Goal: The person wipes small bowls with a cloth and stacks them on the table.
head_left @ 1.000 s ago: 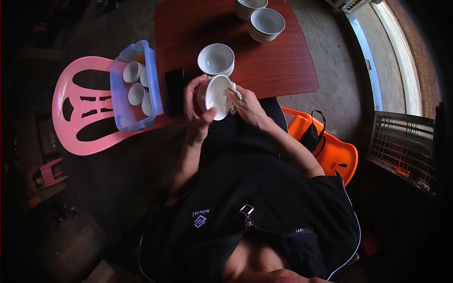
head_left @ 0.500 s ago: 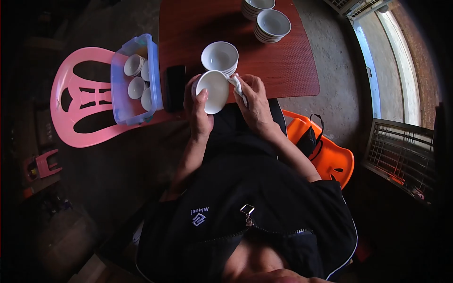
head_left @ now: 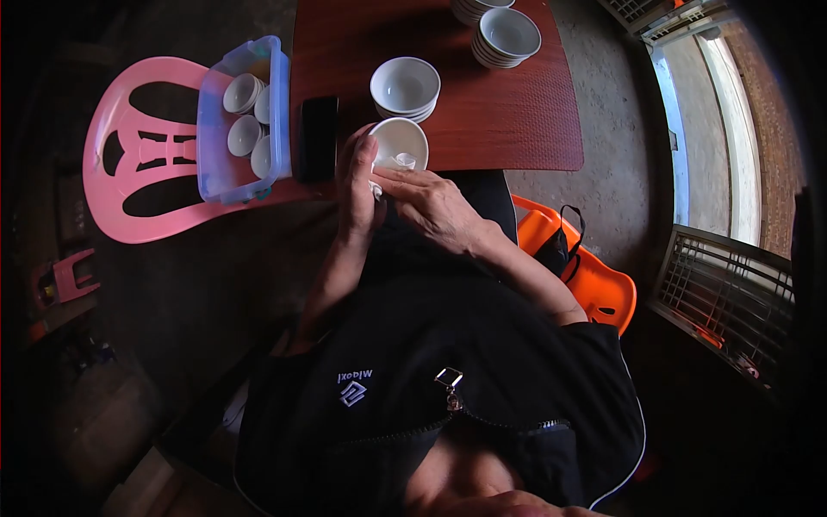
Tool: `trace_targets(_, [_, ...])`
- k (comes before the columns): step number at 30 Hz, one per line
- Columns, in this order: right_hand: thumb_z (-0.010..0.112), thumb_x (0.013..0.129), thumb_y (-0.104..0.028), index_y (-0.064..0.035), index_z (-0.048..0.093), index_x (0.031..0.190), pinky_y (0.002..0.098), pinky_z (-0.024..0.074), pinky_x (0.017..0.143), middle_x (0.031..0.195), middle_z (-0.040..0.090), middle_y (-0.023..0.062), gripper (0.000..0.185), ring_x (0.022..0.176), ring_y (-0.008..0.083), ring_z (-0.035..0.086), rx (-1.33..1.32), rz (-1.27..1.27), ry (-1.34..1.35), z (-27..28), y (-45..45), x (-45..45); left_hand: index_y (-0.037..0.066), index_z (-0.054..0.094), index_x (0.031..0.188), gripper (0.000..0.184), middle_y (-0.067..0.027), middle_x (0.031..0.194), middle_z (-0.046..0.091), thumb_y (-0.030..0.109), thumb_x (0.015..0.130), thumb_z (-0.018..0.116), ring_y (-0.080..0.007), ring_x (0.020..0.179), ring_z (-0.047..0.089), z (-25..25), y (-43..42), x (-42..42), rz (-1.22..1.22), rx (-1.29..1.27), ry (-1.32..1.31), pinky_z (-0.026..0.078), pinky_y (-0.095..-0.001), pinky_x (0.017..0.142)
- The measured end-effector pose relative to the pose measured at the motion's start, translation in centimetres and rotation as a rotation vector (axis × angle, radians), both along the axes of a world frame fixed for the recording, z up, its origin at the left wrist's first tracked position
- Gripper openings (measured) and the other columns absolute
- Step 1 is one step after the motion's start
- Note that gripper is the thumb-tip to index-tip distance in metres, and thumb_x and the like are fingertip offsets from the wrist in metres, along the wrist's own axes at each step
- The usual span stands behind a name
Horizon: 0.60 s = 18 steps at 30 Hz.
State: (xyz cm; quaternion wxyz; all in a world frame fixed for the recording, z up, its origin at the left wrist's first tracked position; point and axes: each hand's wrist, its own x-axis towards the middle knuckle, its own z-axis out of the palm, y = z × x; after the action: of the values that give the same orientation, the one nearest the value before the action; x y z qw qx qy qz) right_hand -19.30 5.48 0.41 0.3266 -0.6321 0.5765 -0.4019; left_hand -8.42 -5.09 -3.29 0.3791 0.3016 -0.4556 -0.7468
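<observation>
My left hand [head_left: 356, 183] grips a white bowl [head_left: 398, 136] by its left side, holding it tilted at the near edge of the table. Pressed to the bowl's near inner side is a crumpled white tissue [head_left: 401, 161], which my right hand [head_left: 433, 205] holds. Part of the bowl's lower rim is hidden behind my right fingers. Just beyond stands a stack of white bowls [head_left: 405, 84]. Two more stacks sit farther off, one stack [head_left: 508, 36] at the right and another stack [head_left: 482, 9] cut by the frame's top.
A black phone-like slab [head_left: 319, 138] lies on the reddish-brown table [head_left: 345, 52]. Left of it, a blue translucent bin [head_left: 244, 191] with several small white cups [head_left: 244, 93] rests on a pink chair [head_left: 112, 198]. An orange chair [head_left: 607, 289] with a black strapped item is at right.
My right hand has moved left and down across the bowl, bringing the tissue from the right rim to the near inner side. The left hand still holds the bowl.
</observation>
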Motion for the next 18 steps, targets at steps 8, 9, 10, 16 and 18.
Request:
trace_targets(8, [0.062,0.069,-0.011,-0.0014,0.053,0.121,0.045,0.0265,0.109,0.139,0.043,0.0121,0.054,0.127,0.0216,0.044,-0.299,-0.08,0.726,-2.2,-1.3,-0.4,0.001,0.056,0.112,0.035,-0.0066,0.102,0.06,0.027,0.089,0.058,-0.0142,0.093,0.057,1.8,-0.5,0.4,-0.037,0.149,0.073,0.046,-0.0281,0.081])
trace_targets(9, [0.062,0.069,-0.011,-0.0014,0.053,0.121,0.045,0.0265,0.109,0.139,0.043,0.0121,0.054,0.127,0.0216,0.044,-0.302,-0.075,0.726,-2.0,-1.2,-0.2,0.0,0.056,0.113,0.035,-0.0067,0.1,0.06,0.027,0.09,0.056,-0.0146,0.094,0.057,1.6,-0.7,0.5,-0.033,0.185,0.102,0.046,-0.0281,0.081])
trace_targets(10, [0.061,0.07,-0.011,-0.001,0.052,0.123,0.0447,0.0265,0.11,0.138,0.044,0.0128,0.054,0.127,0.0227,0.044,-0.262,-0.044,0.616,-1.8,-1.0,0.0,0.0,0.056,0.113,0.035,-0.0067,0.1,0.06,0.027,0.09,0.056,-0.0146,0.094,0.057,1.5,-0.7,0.6,-0.029,0.184,0.102,0.046,-0.0281,0.081])
trace_targets(16, [0.043,0.095,-0.038,-0.0067,0.028,0.143,0.0453,0.024,0.111,0.139,0.04,0.0191,0.058,0.132,0.0301,0.035,-0.082,0.12,0.018,-1.6,-1.5,0.8,-0.002,0.054,0.115,0.037,-0.0105,0.104,0.059,0.027,0.093,0.047,-0.0177,0.096,0.056,1.6,-0.6,0.5,0.023,-0.065,-0.08,0.044,-0.0306,0.086])
trace_targets(18, [0.038,0.096,-0.043,-0.0048,0.028,0.142,0.0441,0.0238,0.111,0.141,0.037,0.02,0.061,0.133,0.0305,0.033,-0.172,-0.102,0.451,-1.3,-1.7,1.3,-0.002,0.053,0.117,0.037,-0.0106,0.11,0.057,0.025,0.093,0.045,-0.0182,0.099,0.055,1.7,-0.4,0.1,0.027,-0.136,-0.056,0.043,-0.0312,0.088])
